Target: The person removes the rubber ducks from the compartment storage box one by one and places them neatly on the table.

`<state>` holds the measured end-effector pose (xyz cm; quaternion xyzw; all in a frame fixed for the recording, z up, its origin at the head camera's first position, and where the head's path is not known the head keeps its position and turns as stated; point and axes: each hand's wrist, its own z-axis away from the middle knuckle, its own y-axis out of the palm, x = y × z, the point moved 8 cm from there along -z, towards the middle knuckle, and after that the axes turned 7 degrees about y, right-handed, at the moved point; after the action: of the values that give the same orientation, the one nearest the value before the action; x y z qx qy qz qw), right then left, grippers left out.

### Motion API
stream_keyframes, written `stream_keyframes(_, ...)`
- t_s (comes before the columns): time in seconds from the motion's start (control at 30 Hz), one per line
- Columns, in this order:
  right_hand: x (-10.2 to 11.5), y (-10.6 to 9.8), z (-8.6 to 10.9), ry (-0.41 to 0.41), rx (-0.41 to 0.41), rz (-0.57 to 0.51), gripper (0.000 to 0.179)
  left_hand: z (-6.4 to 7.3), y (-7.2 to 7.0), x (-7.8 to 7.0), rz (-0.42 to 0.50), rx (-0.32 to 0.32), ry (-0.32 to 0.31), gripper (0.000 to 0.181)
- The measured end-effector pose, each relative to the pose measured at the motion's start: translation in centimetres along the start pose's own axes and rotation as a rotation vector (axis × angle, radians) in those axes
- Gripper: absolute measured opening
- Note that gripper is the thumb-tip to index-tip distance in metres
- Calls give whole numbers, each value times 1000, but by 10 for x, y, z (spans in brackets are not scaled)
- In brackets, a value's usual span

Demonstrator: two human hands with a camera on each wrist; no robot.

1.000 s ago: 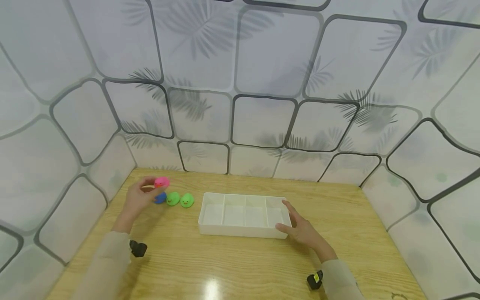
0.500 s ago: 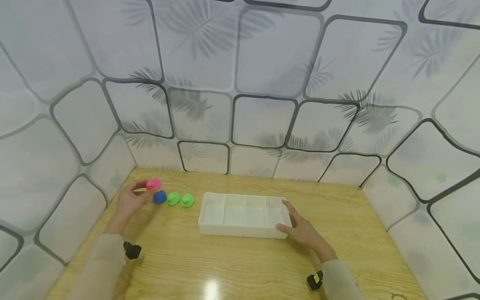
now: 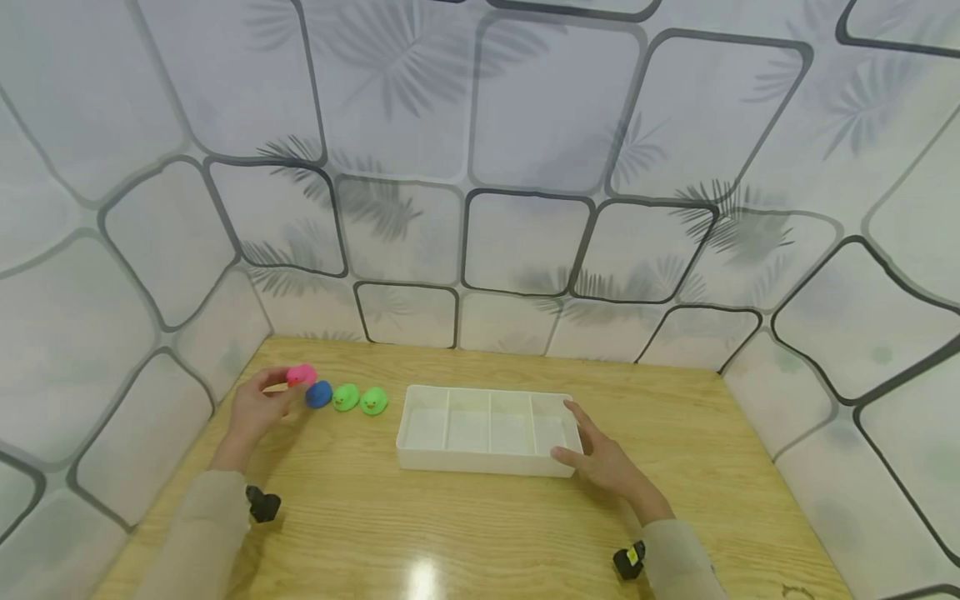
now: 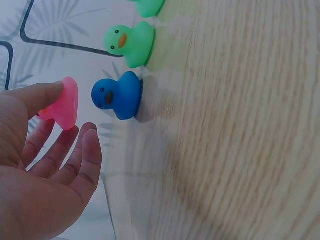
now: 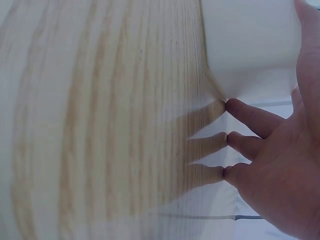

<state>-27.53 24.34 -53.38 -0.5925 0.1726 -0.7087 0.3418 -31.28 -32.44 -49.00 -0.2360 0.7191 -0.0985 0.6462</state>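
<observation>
My left hand (image 3: 257,408) pinches a pink rubber duck (image 3: 302,377) between thumb and fingers. In the left wrist view the pink duck (image 4: 67,107) is tilted and looks raised off the table. Just right of it stands a blue rubber duck (image 3: 318,395), followed by one green duck (image 3: 346,397) and another green duck (image 3: 373,402) in a row. A white box (image 3: 487,463) with several bare compartments lies right of the ducks. My right hand (image 3: 606,461) grips its right end, thumb on the front rim and index finger at the back corner; other fingertips touch the table.
The wooden table (image 3: 450,533) meets a patterned backdrop (image 3: 525,242) behind and at both sides. A small black camera (image 3: 262,505) sits at the left wrist and another black camera (image 3: 629,561) at the right wrist.
My left hand has carried the pink duck leftward, from above the blue duck to its left side, and lately slightly lower. The right hand and the white box have stayed put.
</observation>
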Motion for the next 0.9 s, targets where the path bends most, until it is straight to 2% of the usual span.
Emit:
stream_keyframes(0.33,2,0,1,-3,9,2,93,-1,-4,8,-15,-44,-12,55)
stream_keyframes(0.6,2,0,2,0,13,-1,92,0,-7,18,-53,-19,-35,58)
stream_keyframes(0.73,2,-1,2,-4,4,16,91,0,-6,25,-46,-7,-72,63)
stream_keyframes(0.9,2,-1,2,-5,3,32,91,0,-5,33,-101,11,-90,67)
